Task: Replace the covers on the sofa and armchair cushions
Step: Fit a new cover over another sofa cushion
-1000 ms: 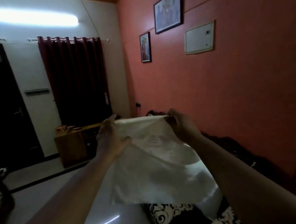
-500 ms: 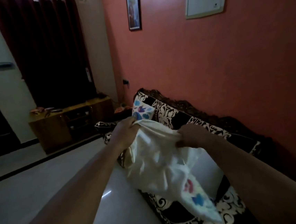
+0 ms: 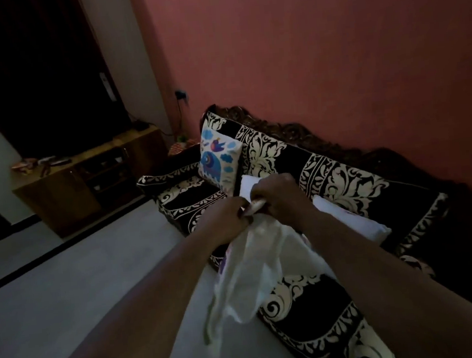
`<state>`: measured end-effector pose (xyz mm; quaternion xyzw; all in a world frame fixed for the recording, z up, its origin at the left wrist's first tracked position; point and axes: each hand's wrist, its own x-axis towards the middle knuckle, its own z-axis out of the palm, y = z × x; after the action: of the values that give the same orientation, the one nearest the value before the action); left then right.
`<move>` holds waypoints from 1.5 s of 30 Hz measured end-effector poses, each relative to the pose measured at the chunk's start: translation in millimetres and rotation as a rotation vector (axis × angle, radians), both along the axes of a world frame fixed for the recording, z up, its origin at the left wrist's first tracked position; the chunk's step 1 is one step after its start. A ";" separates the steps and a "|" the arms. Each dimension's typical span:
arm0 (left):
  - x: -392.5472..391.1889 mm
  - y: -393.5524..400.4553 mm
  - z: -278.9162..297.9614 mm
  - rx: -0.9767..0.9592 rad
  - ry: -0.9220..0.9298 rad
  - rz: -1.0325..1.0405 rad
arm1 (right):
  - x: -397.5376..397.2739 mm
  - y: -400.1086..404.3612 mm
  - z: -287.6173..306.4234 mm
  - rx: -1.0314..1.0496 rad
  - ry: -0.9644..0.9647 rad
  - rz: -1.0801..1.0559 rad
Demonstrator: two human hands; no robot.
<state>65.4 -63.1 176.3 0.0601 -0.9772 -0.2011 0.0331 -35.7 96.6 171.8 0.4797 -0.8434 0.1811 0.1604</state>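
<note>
A limp white cushion cover (image 3: 246,273) hangs over the front of the black-and-cream patterned sofa (image 3: 341,180). My left hand (image 3: 227,217) and my right hand (image 3: 279,194) grip its bunched top edge close together. Behind my hands a bare white cushion (image 3: 351,219) lies on the sofa seat, partly hidden by my right forearm. A covered cushion with a blue bird and elephant print (image 3: 217,160) leans upright against the backrest at the sofa's far end.
A low wooden cabinet (image 3: 85,179) with small items on top stands against the far wall under a dark curtain (image 3: 31,68). Pale tiled floor (image 3: 66,281) stretches to the left of the sofa. A salmon wall (image 3: 332,54) runs behind the sofa.
The view has tilted down toward the sofa. My hands have come together, bunching the cover's top edge that was spread wide a second ago, and have lowered it toward the seat.
</note>
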 end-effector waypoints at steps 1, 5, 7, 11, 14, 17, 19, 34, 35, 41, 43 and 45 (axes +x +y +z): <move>-14.8 -4.9 -5.6 0.035 0.030 0.048 | -14.3 -1.0 -13.5 -0.082 -0.008 -0.076; -56.5 -27.1 -21.9 0.571 0.120 0.320 | -35.2 -0.4 -86.4 -0.296 -0.382 -0.489; -72.6 -37.5 -28.9 0.836 0.117 0.427 | -43.9 -3.6 -128.6 -0.229 -0.644 -0.632; -95.7 -66.1 -44.6 0.968 0.065 0.505 | -74.9 -18.1 -189.3 -0.029 -0.639 -0.671; -106.2 -94.5 -68.8 0.881 0.035 0.615 | -109.9 -43.9 -188.5 -0.158 -0.640 -0.616; -113.5 -132.4 -96.4 0.499 -0.003 0.613 | -139.5 -80.4 -166.1 -0.278 -0.714 -0.485; -118.7 -155.9 -117.8 0.211 -0.021 0.541 | -154.5 -112.4 -156.5 -0.259 -0.811 -0.331; -255.8 -303.4 -127.3 -0.157 0.238 -0.048 | -273.4 -284.5 -106.1 -0.012 -0.511 -0.476; -265.7 -304.2 -120.2 -0.059 0.182 -0.027 | -276.9 -287.1 -114.7 -0.052 -0.440 -0.528; -333.9 -313.4 -108.6 0.285 0.015 0.154 | -243.6 -324.8 -168.0 -0.432 -0.669 -0.469; -355.0 -317.8 -108.5 0.343 -0.010 0.193 | -246.8 -331.9 -195.4 -0.280 -0.773 -0.492; -370.6 -326.3 -109.2 0.408 -0.017 0.250 | -257.4 -335.2 -224.3 -0.178 -0.717 -0.494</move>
<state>-305.3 -389.4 67.1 0.1879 -0.9014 -0.3883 0.0365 -293.1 -238.6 -52.5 0.1547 -0.9162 0.3643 -0.0629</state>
